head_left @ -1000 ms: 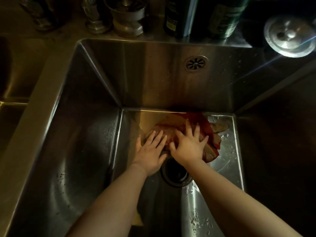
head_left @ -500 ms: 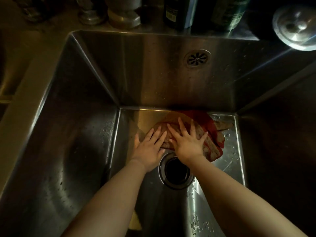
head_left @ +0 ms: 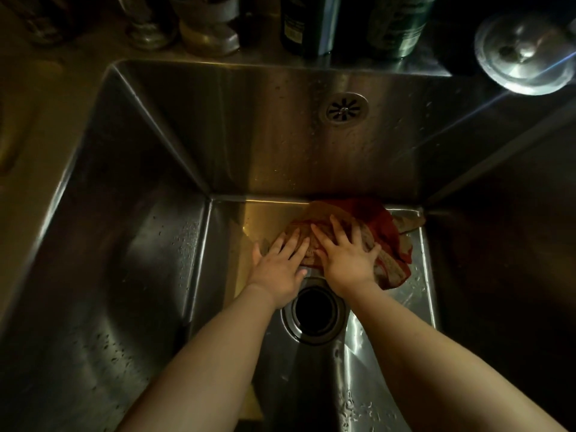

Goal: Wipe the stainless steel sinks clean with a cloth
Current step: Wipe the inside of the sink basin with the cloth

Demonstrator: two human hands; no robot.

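A deep stainless steel sink [head_left: 149,275] fills the view, dimly lit. On its floor by the back wall lies a red and tan cloth [head_left: 385,232]. Both my hands press flat on the cloth with fingers spread. My left hand [head_left: 279,265] rests on the cloth's left edge, partly on bare steel. My right hand [head_left: 347,255] covers the cloth's middle. The open drain hole [head_left: 314,311] sits just below my wrists.
An overflow grille [head_left: 343,110] is set in the sink's back wall. On the ledge behind stand dark bottles [head_left: 307,23], a metal faucet base [head_left: 208,32] and a round metal lid [head_left: 525,53] at the right. Water drops dot the sink floor at the right.
Both hands have stayed flat on the cloth; they shifted slightly left, then right, across the sink floor. The camera moved a little, showing more of the drain.
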